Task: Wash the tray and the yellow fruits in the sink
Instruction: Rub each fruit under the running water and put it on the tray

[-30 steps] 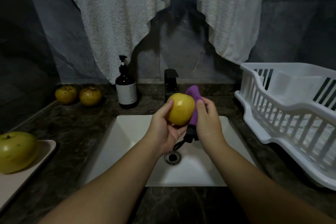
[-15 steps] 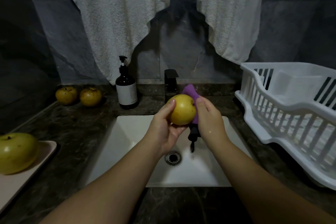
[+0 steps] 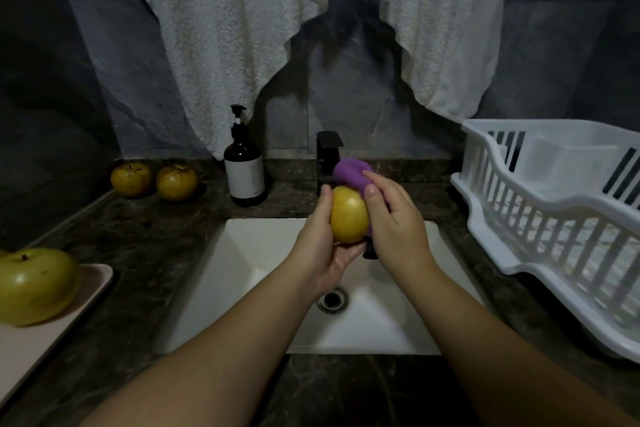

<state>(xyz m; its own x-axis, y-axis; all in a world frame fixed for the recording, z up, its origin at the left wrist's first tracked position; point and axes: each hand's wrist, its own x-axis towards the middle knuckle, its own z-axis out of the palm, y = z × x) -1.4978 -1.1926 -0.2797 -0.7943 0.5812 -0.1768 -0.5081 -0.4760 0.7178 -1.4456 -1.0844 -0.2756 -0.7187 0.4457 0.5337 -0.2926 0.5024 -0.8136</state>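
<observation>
Both hands holding a yellow fruit (image 3: 349, 215) over the sink (image 3: 263, 253).
Left hand (image 3: 320, 246) fingers are gripping the fruit from below; right hand (image 3: 398, 218) fingers are pressing a purple scrubber (image 3: 351, 174) against it. Tray (image 3: 69, 315) is sitting on the table (image 3: 149, 246) at left, carrying another fruit (image 3: 34, 284); two more fruits (image 3: 154, 179) near the soap bottle (image 3: 244, 166).

No legible text; tiny unreadable print on soap bottle (image 3: 244, 172) label

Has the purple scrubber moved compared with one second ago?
Yes. The purple scrubber shifted left, toward the black faucet, and now overlaps it, pressed against the held yellow fruit.
</observation>
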